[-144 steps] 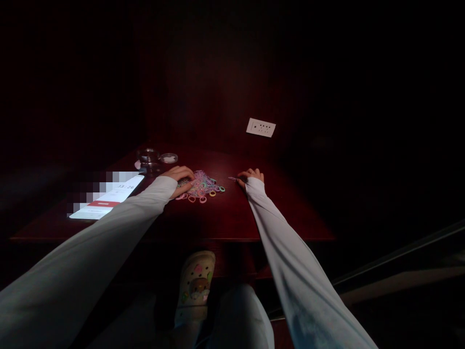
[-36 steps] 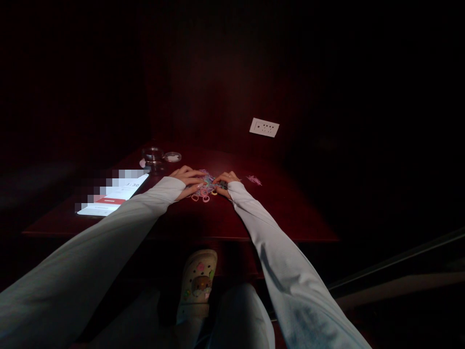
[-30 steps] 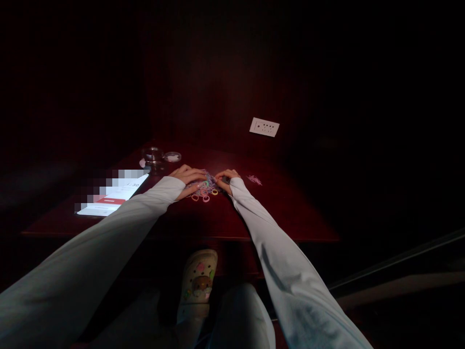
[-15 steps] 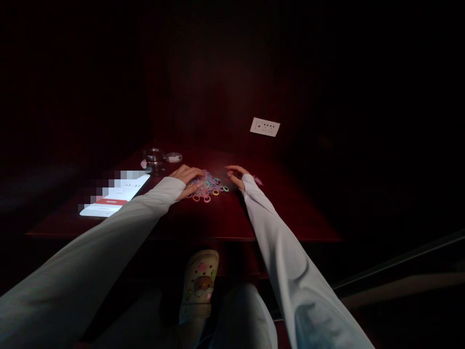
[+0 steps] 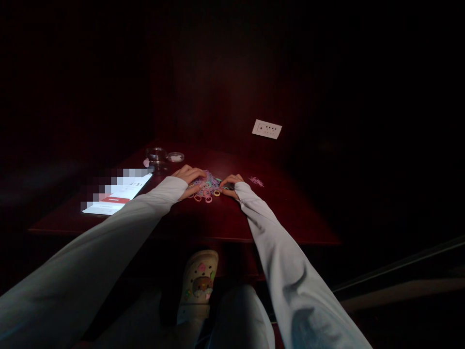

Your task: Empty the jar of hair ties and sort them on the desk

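Note:
A heap of small bands (image 5: 209, 188), which look like elastic hair ties, lies on the dark red table; many are thin and purple, with thicker pink, yellow and green rings among them. My left hand (image 5: 189, 180) rests on the heap's left side, fingers stretched out and thumb apart. At the right edge of the heap, my right hand (image 5: 231, 184) reaches in with curved forefinger and thumb. A slight gap shows between those fingertips, and I see nothing held there. A smaller pile of pink-purple bands (image 5: 256, 182) lies to the right of my right hand.
A lit phone (image 5: 119, 196) lies at the table's left. Behind it stand a clear jar (image 5: 157, 156) and a round clear lid (image 5: 176, 157). A white power socket (image 5: 267, 129) is on the back wall. The table's front edge (image 5: 218, 238) runs above a clog (image 5: 201, 278).
My right hand has moved left from beside the small pile to the heap's edge, uncovering the small pile. My left hand stays on the heap. The view has shifted slightly.

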Motion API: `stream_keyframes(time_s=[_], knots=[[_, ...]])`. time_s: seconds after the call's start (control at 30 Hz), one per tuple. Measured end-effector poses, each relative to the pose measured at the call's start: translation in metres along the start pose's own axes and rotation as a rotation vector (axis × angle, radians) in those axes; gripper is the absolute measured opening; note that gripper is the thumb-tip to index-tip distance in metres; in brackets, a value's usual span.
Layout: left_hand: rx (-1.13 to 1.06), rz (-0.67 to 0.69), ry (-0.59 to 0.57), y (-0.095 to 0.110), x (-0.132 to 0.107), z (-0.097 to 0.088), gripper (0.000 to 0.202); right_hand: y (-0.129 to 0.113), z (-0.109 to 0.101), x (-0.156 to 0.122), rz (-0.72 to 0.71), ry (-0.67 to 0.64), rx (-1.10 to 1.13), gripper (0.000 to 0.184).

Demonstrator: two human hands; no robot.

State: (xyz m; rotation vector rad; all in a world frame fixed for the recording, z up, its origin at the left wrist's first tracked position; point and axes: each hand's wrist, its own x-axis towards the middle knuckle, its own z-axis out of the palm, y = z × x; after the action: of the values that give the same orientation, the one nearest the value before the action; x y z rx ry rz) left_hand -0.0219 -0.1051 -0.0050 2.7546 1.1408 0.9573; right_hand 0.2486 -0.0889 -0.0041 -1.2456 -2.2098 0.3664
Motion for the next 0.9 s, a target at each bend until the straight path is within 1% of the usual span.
stream_keyframes(time_s=[0.1, 0.27, 0.37, 0.47, 0.63, 0.77, 0.9], knots=[[-0.003, 0.004, 0.003, -0.001, 0.0, 0.0, 0.034, -0.001, 0.006, 0.004, 0.064, 0.027, 0.012, 0.022], [0.006, 0.006, -0.008, -0.001, 0.0, -0.001, 0.035, -0.001, 0.008, 0.01, 0.129, 0.08, 0.093, 0.012], [-0.001, 0.007, -0.014, -0.001, 0.0, -0.001, 0.035, 0.0, 0.009, 0.013, 0.156, 0.113, 0.162, 0.012], [0.0, 0.01, -0.014, -0.001, 0.0, -0.001, 0.035, 0.0, 0.011, 0.013, 0.182, 0.126, 0.274, 0.018], [0.023, 0.027, 0.008, 0.001, 0.0, -0.001, 0.031, -0.001, 0.014, 0.012, 0.188, 0.111, 0.501, 0.037], [0.053, 0.053, 0.028, 0.005, 0.001, -0.003, 0.032, -0.003, 0.016, 0.016, 0.195, 0.125, 0.605, 0.045], [0.06, 0.099, 0.038, 0.006, 0.001, -0.004, 0.031, -0.007, 0.018, 0.019, 0.191, 0.098, 0.652, 0.048]])
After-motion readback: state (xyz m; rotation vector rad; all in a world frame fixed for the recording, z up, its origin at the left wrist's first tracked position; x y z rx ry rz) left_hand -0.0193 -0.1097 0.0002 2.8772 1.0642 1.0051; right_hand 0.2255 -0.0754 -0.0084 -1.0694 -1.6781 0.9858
